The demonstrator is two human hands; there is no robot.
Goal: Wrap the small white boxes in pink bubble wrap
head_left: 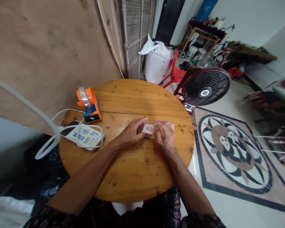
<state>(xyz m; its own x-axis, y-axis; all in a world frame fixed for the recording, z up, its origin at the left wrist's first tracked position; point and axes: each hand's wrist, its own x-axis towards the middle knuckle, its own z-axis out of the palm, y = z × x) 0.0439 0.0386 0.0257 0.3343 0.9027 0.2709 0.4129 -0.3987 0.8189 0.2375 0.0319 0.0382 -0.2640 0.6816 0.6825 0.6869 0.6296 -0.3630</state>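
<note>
A small pale box [147,129] with a reddish round print on its face is on or just above the wooden table [133,171]. My left hand [133,129] grips it from the left, fingers along the far side and thumb on the near side. Close by the box's right edge, my right hand [166,134] has its fingers curled and its thumb near the index fingertip. Whatever lies between those fingertips is too small to make out.
On the table's left stand an orange and blue tape dispenser [91,104] and a white printed box [87,136] with a white cable [101,133] looped over it. Beyond the right edge are a dark fan [204,88] and a red chair [177,72]; a white sack [158,63] stands behind.
</note>
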